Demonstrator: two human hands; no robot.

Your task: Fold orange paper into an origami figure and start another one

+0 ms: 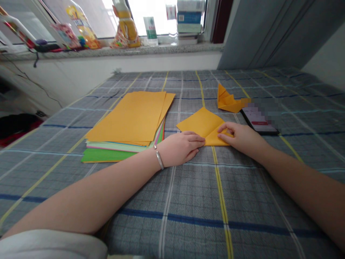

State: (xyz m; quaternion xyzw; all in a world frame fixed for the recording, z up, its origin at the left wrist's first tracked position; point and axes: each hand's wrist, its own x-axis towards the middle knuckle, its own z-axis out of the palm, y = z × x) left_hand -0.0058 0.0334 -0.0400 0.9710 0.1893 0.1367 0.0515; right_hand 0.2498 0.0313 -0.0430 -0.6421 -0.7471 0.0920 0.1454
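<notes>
A partly folded sheet of orange paper (203, 120) lies on the cloth in front of me, its upper corner pointing away and a crease running toward its right side. My left hand (183, 146), with a silver bangle at the wrist, rests over its lower left edge, fingers stretched and lying flat. At the right corner, my right hand (233, 135) pinches the paper between thumb and fingers. Beyond it stands a folded orange paper boat (228, 102), apart from both hands.
Left of my hands is a stack of coloured paper (132, 117), orange on top with green below. A phone (258, 120) lies at the right on the checked cloth (194, 201). Bottles (128, 27) and boxes (189, 18) line the windowsill.
</notes>
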